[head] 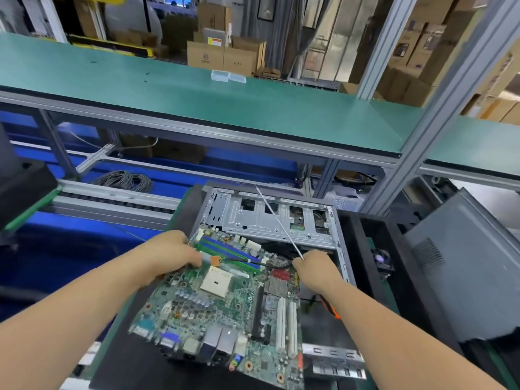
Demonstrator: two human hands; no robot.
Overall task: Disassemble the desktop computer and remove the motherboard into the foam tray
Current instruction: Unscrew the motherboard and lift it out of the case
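The green motherboard (225,305) is tilted up over the open grey computer case (275,220), its port side toward me. My left hand (171,254) grips the board's upper left edge beside the blue memory slots. My right hand (315,268) is at the board's upper right corner, fingers curled round a screwdriver (277,220). The thin shaft points up and away over the case, and the orange-black handle shows below my wrist. A black cable with an orange connector (215,260) lies across the board between my hands.
A grey case side panel (464,263) leans at the right over a black frame (363,249). A black block (22,187) sits at the left edge. Above runs a green shelf (197,97) on aluminium posts, with a roller conveyor (112,201) and coiled cables behind the case.
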